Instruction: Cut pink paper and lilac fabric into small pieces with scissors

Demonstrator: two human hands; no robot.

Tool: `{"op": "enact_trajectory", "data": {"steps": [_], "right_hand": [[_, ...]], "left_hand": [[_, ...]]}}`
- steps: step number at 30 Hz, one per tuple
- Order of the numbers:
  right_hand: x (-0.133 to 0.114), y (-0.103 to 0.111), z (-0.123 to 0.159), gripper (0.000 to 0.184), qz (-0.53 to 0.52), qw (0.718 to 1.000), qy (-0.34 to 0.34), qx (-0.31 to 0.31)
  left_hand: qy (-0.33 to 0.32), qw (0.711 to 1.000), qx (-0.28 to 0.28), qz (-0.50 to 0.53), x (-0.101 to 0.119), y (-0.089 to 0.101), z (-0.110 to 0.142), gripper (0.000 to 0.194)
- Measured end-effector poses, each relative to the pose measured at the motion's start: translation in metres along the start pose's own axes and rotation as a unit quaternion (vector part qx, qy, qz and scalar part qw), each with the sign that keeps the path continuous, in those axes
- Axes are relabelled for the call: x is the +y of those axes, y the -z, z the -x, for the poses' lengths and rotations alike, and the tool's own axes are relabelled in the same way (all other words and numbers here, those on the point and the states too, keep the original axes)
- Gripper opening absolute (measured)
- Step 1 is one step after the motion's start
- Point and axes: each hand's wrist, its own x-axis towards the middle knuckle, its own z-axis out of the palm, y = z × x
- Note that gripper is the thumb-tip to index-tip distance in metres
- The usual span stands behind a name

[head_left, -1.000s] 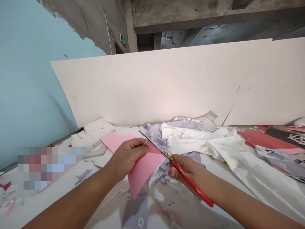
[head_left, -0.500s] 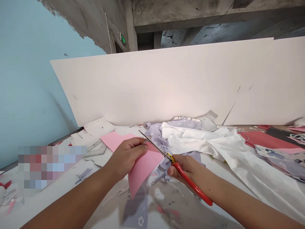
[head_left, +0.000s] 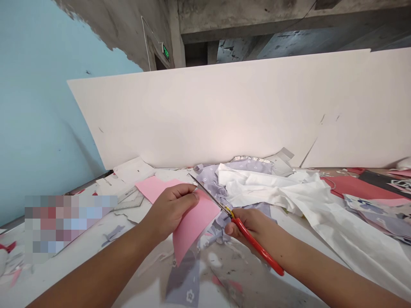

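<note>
My left hand (head_left: 170, 211) pinches a sheet of pink paper (head_left: 192, 224), which hangs down past my fingers at an angle. My right hand (head_left: 248, 226) grips a pair of red-handled scissors (head_left: 257, 244) with long steel blades (head_left: 208, 194). The blades lie along the paper's upper edge, just beyond my left fingers, and their tips reach past it. Where the blades meet the sheet, I cannot tell how far they have cut. Part of the sheet is hidden under my left hand.
Lilac floral fabric (head_left: 218, 182) and crumpled white cloth (head_left: 266, 188) lie beyond my hands. Red paper (head_left: 353, 187) and a black board (head_left: 382, 179) sit at the right. A clear ruler (head_left: 130, 201) lies left. A white board (head_left: 205, 115) stands behind.
The scissors and my right hand have shifted slightly left, and the handles have come in a little. The paper and my left hand have barely moved.
</note>
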Motion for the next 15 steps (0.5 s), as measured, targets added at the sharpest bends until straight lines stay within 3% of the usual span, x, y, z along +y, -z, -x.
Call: {"op": "enact_trajectory", "data": {"steps": [6, 15], "right_hand": [[-0.006, 0.0007, 0.002, 0.033, -0.03, 0.998, -0.055, -0.015], [-0.0003, -0.0007, -0.0008, 0.034, -0.049, 0.997, -0.06, 0.007]], "left_hand": [[0.001, 1.0, 0.007, 0.003, -0.0037, 0.001, -0.0009, 0.015], [-0.006, 1.0, 0.011, -0.008, -0.0028, 0.0012, -0.0027, 0.014]]}}
